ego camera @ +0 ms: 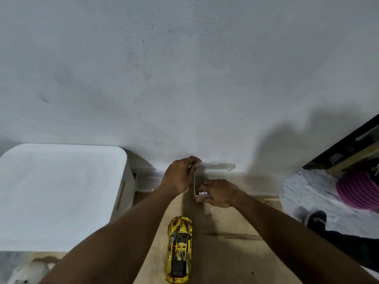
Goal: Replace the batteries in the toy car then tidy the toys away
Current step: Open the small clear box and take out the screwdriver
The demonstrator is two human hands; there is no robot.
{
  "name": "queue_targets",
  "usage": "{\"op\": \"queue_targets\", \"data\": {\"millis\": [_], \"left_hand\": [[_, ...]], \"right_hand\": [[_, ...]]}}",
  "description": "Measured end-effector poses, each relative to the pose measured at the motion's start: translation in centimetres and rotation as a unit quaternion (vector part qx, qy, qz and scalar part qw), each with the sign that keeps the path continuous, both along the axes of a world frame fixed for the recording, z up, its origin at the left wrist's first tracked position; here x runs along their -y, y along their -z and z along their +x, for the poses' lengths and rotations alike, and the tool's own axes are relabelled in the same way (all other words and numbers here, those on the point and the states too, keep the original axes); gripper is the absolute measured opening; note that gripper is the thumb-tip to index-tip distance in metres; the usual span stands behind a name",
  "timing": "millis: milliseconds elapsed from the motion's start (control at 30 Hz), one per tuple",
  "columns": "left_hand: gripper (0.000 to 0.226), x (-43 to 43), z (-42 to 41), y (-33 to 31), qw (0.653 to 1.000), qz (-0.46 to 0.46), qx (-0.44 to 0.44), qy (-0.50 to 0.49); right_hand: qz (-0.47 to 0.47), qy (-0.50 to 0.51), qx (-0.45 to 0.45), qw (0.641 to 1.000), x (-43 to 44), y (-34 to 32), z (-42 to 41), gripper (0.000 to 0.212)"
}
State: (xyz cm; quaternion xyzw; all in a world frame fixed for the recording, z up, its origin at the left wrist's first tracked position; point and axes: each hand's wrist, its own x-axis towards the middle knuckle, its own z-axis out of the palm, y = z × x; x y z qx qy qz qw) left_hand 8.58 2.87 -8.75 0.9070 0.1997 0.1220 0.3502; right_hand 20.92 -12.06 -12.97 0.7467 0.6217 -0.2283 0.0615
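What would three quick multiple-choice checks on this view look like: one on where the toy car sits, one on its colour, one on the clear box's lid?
1. Where is the toy car?
A. On the floor between the forearms
B. Inside the clear box
C. On the white bin

2. What colour is the car?
A. Red
B. Gold
C. Blue

3. How is the clear box?
A. Lid shut
B. Lid open
C. Upside down

Key: 1 A, it lies on the bare floor nearer the person than the box. 2 B, its body is shiny gold. 3 B, the left hand holds the lid up while the right hand reaches inside.
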Motion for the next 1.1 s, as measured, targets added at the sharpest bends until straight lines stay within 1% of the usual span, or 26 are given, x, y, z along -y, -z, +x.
{"op": "queue_targets", "data": {"millis": [100, 400, 467, 533, 633, 733, 800, 867, 933, 1000, 1100], "left_hand": [[0.023, 0.1, 0.0, 0.1, 1.000, -0.006, 0.007, 0.002], [0.022, 0.2, -0.2, -0.1, 1.000, -0.012, 0.003, -0.001], [0.022, 0.2, -0.2, -0.2, 1.000, -0.010, 0.002, -0.001], [0.020, 0.2, -0.2, -0.2, 1.000, -0.012, -0.001, 0.000], [0.019, 0.2, -0.4, -0.2, 1.000, -0.018, -0.008, 0.004], [0.019, 0.3, -0.5, -0.3, 1.000, -0.011, -0.011, 0.013], [0.018, 0.4, -0.7, -0.5, 1.000, -0.003, -0.008, 0.018], [0.018, 0.6, -0.9, -0.7, 1.000, 0.009, -0.009, 0.025], [0.019, 0.7, -1.0, -0.7, 0.999, 0.026, -0.022, 0.028], [0.020, 0.7, -0.9, -0.7, 0.998, 0.040, -0.041, 0.026], [0.020, 0.9, -1.1, -0.7, 0.996, 0.053, -0.065, 0.026]], "right_hand": [[-0.011, -0.008, -0.011, 1.000, 0.0, -0.2, 0.1, 0.058], [0.032, -0.040, 0.001, 0.999, 0.1, 0.5, 0.4, 0.052], [0.037, -0.030, -0.005, 0.999, 0.2, 0.4, 0.5, 0.054], [0.055, 0.006, -0.022, 0.998, 0.3, 0.2, 0.5, 0.055], [0.103, 0.073, -0.059, 0.990, 0.3, 0.1, 0.1, 0.055], [0.162, 0.093, -0.044, 0.981, 0.6, 0.5, 0.1, 0.053], [0.227, 0.077, -0.012, 0.971, 0.8, 1.0, 0.0, 0.050], [0.321, 0.045, 0.032, 0.946, 1.0, 1.4, -0.2, 0.051], [0.383, 0.016, 0.054, 0.922, 1.2, 1.1, -0.5, 0.056], [0.406, -0.002, 0.057, 0.912, 1.5, 0.2, -0.9, 0.053], [0.409, -0.030, 0.060, 0.910, 3.1, -0.9, -2.1, 0.047]]}}
